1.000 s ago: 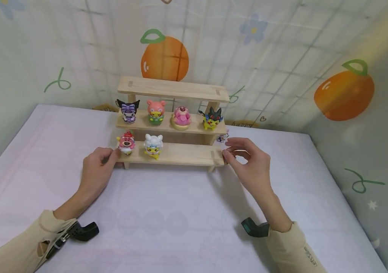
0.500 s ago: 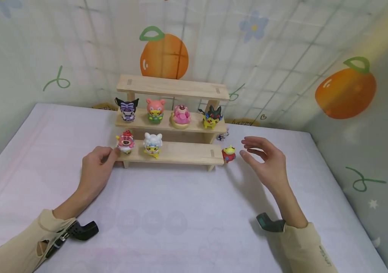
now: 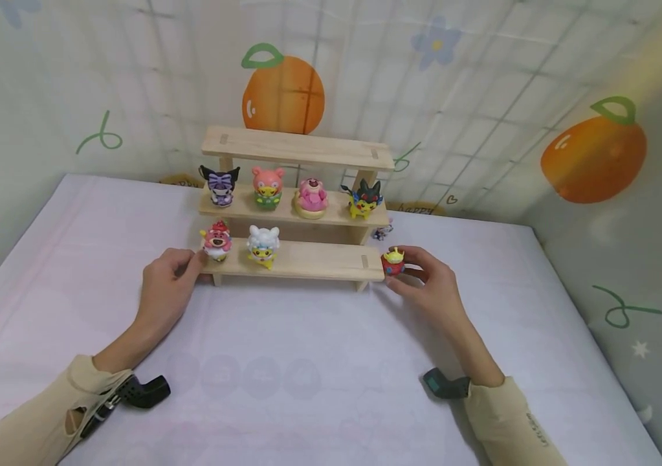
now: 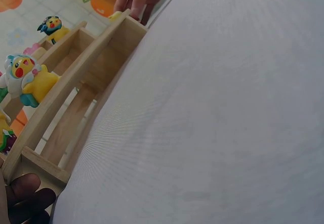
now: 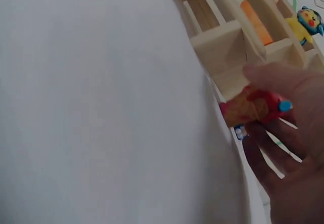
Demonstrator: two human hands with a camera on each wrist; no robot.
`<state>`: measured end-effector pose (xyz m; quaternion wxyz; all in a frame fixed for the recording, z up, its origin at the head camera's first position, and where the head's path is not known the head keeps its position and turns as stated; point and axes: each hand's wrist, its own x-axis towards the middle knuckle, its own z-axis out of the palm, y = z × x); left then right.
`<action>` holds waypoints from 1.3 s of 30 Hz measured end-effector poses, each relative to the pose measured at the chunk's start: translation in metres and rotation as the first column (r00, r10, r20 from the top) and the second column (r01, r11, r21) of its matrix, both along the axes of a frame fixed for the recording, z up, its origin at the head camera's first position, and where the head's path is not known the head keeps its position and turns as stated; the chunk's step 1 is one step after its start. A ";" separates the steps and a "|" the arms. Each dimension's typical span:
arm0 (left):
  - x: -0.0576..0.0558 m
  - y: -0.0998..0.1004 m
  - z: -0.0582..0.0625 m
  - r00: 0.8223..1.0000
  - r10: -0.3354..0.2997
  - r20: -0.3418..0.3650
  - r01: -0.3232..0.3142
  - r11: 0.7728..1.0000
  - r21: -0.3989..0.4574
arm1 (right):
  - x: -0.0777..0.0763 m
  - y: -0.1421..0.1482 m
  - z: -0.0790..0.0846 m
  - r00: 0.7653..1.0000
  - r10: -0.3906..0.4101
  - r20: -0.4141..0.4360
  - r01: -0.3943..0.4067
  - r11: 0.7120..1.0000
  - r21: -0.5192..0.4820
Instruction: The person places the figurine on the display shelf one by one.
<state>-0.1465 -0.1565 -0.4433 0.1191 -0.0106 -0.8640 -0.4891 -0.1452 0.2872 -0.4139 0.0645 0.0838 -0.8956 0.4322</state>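
A three-tier wooden display shelf [image 3: 319, 261] stands on the table. My left hand [image 3: 170, 281] grips the left end of its lowest tier, with the fingers curled by the end leg in the left wrist view. At the opposite end, my right hand [image 3: 432, 285] pinches a small red figurine with a yellow top [image 3: 393, 262] between thumb and fingers, close beside the board's end. The lowest tier bears a pink figurine with a red hat [image 3: 217, 241] near my left thumb, and a white-hooded yellow figurine [image 3: 263, 246] to its right.
Several figurines line the middle tier, from a purple one with black ears [image 3: 220, 186] to a black-eared yellow one [image 3: 365, 199]. Behind the shelf's right end stands a small greyish figurine [image 3: 383, 230]. A curtain with printed oranges [image 3: 284, 95] hangs behind the table [image 3: 284, 401].
My right hand drew away to the right from the red figurine, then came back and took hold of it. The left hand keeps its place on the shelf.
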 end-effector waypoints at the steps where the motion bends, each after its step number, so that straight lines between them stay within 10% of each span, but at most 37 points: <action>1: 0.000 0.000 0.000 1.000 -0.001 0.001 0.001 1.000 -0.001 | 0.000 0.000 -0.001 1.000 0.001 -0.002 -0.001 1.000 -0.010; 25: 0.000 -0.001 0.001 1.000 -0.006 0.003 0.006 1.000 -0.002 | 0.003 -0.006 0.017 0.975 -0.155 -0.161 0.158 0.987 0.007; 39: -0.001 0.000 0.001 1.000 -0.007 0.009 0.007 1.000 -0.003 | 0.017 -0.032 0.038 0.983 -0.086 -0.164 0.077 0.995 -0.061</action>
